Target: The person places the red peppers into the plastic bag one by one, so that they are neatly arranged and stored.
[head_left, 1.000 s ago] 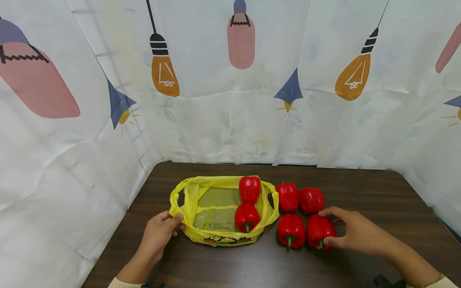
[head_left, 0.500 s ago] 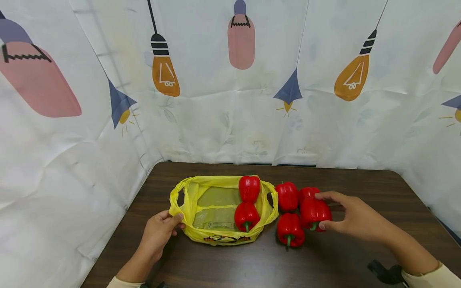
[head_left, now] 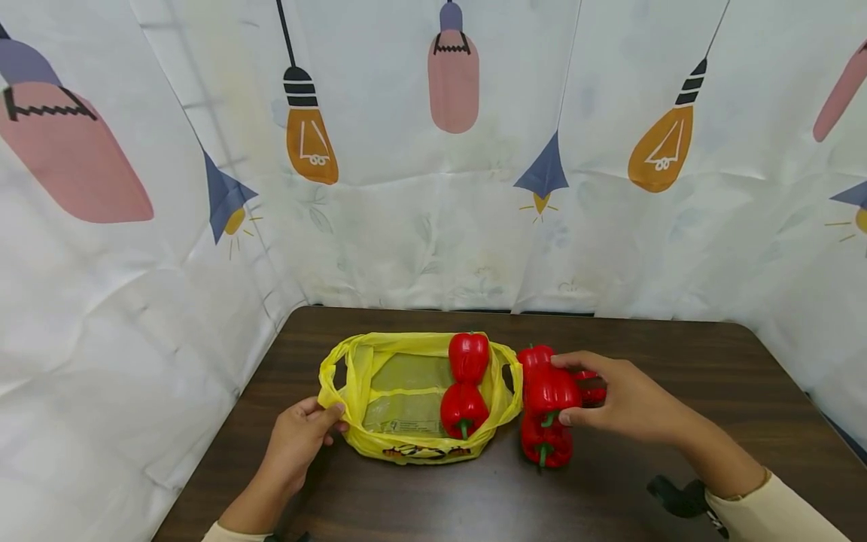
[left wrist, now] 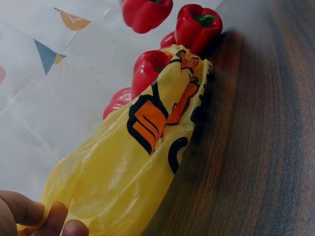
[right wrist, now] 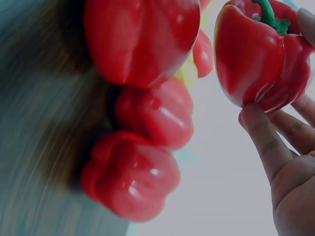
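Note:
My left hand (head_left: 301, 436) pinches the left edge of a yellow plastic bag (head_left: 423, 449), which lies open on the table. Two red bell peppers sit inside at the bag's right end, one behind (head_left: 469, 357) and one in front (head_left: 463, 410). With thumb and fingers, my right hand (head_left: 626, 399) grips another red bell pepper (head_left: 552, 391), lifted above the others just right of the bag; the right wrist view shows this held pepper (right wrist: 261, 54) from its side, green stem up. Beneath it a front pepper (head_left: 546, 446) rests on the table, and two more behind are partly hidden.
The dark wood table (head_left: 474, 504) runs back to a white curtain (head_left: 406, 241) printed with lamps. A black strap piece (head_left: 680, 497) hangs at my right wrist. In the right wrist view, several peppers stand close together on the table.
The right hand has taken the front right pepper off the table, raised it and carried it left toward the bag. My left hand and the bag have stayed in place.

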Available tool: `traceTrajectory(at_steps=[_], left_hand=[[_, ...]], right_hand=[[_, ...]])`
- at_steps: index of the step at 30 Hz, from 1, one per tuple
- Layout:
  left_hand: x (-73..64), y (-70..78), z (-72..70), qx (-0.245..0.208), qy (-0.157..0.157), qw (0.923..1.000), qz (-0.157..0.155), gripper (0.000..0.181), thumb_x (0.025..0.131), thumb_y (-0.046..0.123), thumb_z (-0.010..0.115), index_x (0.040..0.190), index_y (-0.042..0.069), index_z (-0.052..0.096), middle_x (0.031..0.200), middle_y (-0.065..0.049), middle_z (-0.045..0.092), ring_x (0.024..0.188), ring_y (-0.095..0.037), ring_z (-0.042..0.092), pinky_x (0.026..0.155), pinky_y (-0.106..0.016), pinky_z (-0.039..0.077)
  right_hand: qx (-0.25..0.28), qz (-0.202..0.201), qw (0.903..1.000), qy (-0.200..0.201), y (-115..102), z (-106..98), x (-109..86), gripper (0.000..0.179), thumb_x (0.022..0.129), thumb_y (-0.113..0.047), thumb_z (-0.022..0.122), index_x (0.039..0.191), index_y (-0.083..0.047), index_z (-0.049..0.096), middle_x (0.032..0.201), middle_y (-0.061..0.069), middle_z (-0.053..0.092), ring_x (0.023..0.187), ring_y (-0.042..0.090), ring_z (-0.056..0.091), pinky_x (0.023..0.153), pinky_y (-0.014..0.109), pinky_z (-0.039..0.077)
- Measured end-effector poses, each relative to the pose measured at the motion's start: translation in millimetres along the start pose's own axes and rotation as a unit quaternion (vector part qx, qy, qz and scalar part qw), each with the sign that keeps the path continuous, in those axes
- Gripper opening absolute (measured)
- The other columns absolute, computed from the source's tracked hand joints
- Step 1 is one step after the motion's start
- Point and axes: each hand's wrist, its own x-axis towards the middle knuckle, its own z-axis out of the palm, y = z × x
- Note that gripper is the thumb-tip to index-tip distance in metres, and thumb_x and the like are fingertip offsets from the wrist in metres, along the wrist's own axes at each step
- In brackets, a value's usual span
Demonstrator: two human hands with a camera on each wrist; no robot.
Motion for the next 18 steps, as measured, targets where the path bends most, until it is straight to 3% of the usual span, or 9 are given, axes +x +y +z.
traceTrajectory(at_steps=[4, 10, 18], left_hand=[[0.7, 0.0, 0.0, -0.001, -0.001, 1.0000, -0.001, 0.040, 0.099, 0.027, 0.071, 0.125, -0.003, 0.066, 0.086, -0.008, 0.077, 0.080, -0.026, 0.062, 0.068, -0.034, 0.052], [1.9, -0.2, 0.1, 0.002, -0.004, 1.0000, -0.001, 0.041, 0.099, 0.028, 0.071, 0.125, -0.003, 0.065, 0.086, -0.007, 0.076, 0.078, -0.025, 0.062, 0.069, -0.034, 0.051], [1.5, 1.4, 1.1, 0.000, -0.005, 1.0000, 0.001, 0.041, 0.099, 0.028, 0.072, 0.125, -0.003, 0.065, 0.085, -0.007, 0.076, 0.077, -0.026, 0.061, 0.069, -0.035, 0.051]], right_hand=[[0.015, -0.010, 0.9998, -0.009, -6, 5, 9.2, 0.071, 0.080, -0.048, 0.088, 0.140, -0.028, 0.056, 0.132, 0.001, 0.062, 0.114, 0.030, 0.061, 0.077, 0.030, 0.058], [0.039, -0.044, 0.9981, -0.020, -13, 14, 24.0, 0.072, 0.081, -0.045, 0.087, 0.142, -0.027, 0.055, 0.138, 0.000, 0.059, 0.113, 0.029, 0.064, 0.077, 0.032, 0.059], [0.052, -0.048, 0.9971, -0.029, -22, 26, 38.6, 0.071, 0.081, -0.041, 0.089, 0.141, -0.028, 0.055, 0.136, -0.005, 0.060, 0.116, 0.029, 0.061, 0.075, 0.029, 0.059]])
